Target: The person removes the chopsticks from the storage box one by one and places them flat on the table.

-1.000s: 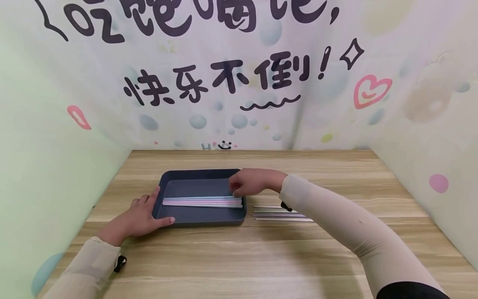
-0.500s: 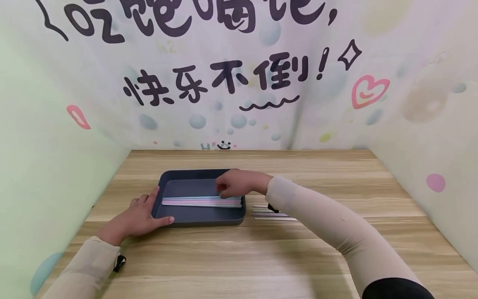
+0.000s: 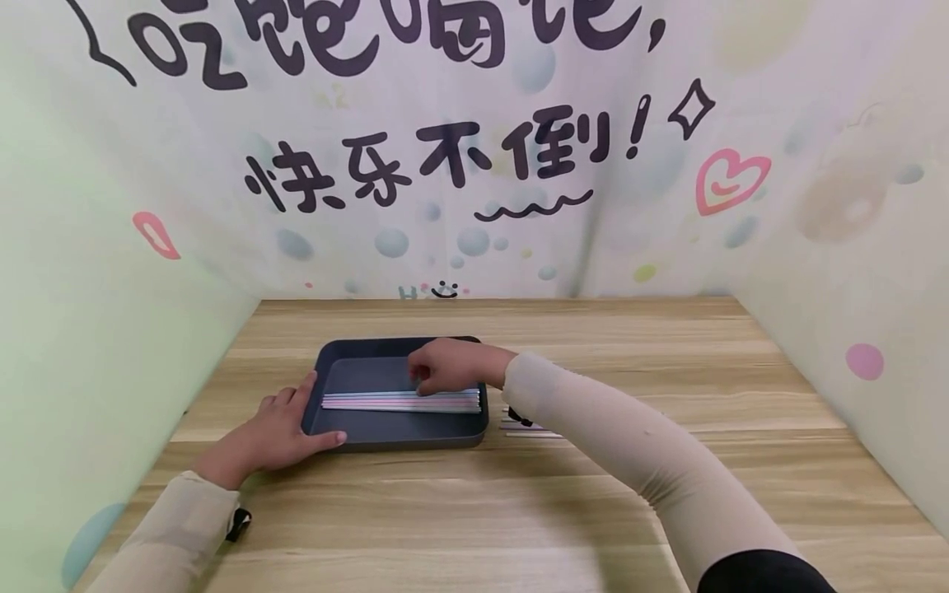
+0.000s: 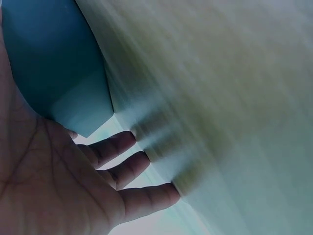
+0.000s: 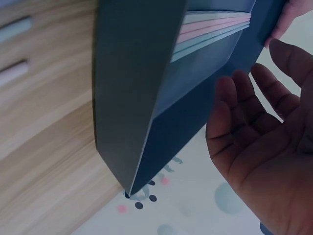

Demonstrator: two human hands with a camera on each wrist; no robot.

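Note:
A dark grey rectangular tray (image 3: 404, 443) lies on the table. Inside it, a row of thin pastel straw-like sticks (image 3: 371, 402) runs lengthwise, in pink, white and pale blue. At the tray's left end is my left hand (image 3: 278, 432), its thumb over the front rim and its index finger along the left side; the left wrist view shows the other fingers (image 4: 129, 203) extended down to the table. My right hand (image 3: 454, 365) hovers over the tray's right half, above the sticks. In the right wrist view its fingers (image 5: 219, 125) are loosely bent with nothing between them.
Several more sticks (image 3: 532, 430) lie on the wooden table (image 3: 474, 511) just right of the tray, partly hidden under the right forearm. A printed cloth (image 3: 445, 206) with writing hangs behind the table, and pale walls stand on both sides.
My right hand has moved left over the tray, from its right end toward the middle of the sticks. The left hand and the tray have stayed in place.

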